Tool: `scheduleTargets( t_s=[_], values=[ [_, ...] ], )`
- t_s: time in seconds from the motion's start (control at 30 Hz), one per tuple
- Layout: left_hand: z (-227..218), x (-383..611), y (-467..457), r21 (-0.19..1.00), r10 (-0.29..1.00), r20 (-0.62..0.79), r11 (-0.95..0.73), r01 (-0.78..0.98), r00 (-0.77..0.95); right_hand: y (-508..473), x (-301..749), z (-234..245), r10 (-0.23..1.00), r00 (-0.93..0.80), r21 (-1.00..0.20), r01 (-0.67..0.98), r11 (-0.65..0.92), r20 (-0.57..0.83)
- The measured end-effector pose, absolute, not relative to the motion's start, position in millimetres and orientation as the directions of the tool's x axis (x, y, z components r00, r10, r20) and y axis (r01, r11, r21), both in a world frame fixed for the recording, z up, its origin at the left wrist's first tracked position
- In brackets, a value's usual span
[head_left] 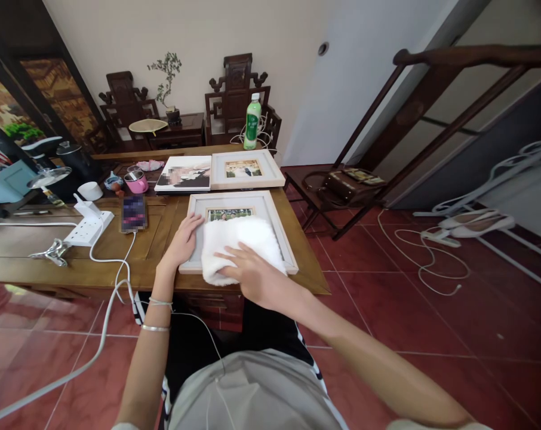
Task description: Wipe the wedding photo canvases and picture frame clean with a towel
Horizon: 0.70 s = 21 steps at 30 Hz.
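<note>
A light wooden picture frame [285, 243] lies flat at the table's front edge, with a small photo [230, 213] inside its pale mount. My left hand [186, 240] holds the frame by its left side, fingers bent over the rim. Across the lower part of the frame is a folded, fluffy white cloth [252, 232], hiding much of the photo. My right hand [248, 272] has hold of the cloth and presses it down, its fingers partly spread on top and one tucked near a fold.
Behind lie another framed photo [248, 169] and a photo panel [184, 174], with a green bottle [251, 122] beyond. On the left are a power strip [89, 227], a phone [134, 214], a pink cup [136, 181] and white cables. A dark wooden chair [315, 188] stands to the right.
</note>
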<state>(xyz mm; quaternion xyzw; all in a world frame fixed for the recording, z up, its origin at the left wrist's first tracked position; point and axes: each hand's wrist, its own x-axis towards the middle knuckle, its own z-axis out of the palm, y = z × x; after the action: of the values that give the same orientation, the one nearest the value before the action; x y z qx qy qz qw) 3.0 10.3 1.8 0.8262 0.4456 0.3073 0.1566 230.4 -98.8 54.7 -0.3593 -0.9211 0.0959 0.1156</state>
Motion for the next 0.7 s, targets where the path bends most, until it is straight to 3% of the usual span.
scheduleTargets(
  t_s=[0.17, 0.37, 0.7],
  values=[
    [-3, 2, 14, 0.513, 0.822, 0.372, -0.570, 0.642, 0.432, -116, 291, 46, 0.699, -0.678, -0.266, 0.648, 0.714, 0.226],
    [-7, -2, 22, 0.429, 0.788, 0.339, -0.616, 0.661, 0.515, -106, 338, 34, 0.626, -0.662, -0.308, 0.545, 0.780, 0.412],
    [-4, 0, 18, 0.485, 0.818, 0.341, -0.575, 0.659, 0.463, -2, 340, 28, 0.731, -0.569, -0.224, 0.710, 0.668, 0.376]
  ],
)
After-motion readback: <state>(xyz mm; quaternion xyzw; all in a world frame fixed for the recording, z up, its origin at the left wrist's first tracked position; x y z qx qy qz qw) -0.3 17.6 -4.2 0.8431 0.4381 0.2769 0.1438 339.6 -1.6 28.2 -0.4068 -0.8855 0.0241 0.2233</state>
